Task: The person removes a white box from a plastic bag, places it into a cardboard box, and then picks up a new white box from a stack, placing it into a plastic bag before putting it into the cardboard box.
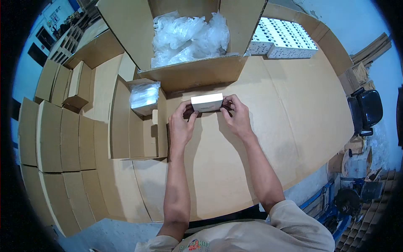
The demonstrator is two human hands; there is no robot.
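Observation:
A small white box (207, 103) is held level above the cardboard-covered table, between my two hands. My left hand (181, 122) pinches its left end with thumb and fingers. At the opposite end, my right hand (238, 115) grips it the same way. To the left of my left hand stands an open cardboard carton (121, 134), with several items in clear plastic wrap (145, 97) in its far part. Beyond my hands, a larger open carton (197, 73) is filled with crumpled clear plastic bags (189, 38).
Rows of small white boxes (289, 40) lie at the back right, beside a cardboard rim (333, 46). Closed brown cartons (50, 138) are stacked along the left. A black chair (367, 109) stands past the table's right edge.

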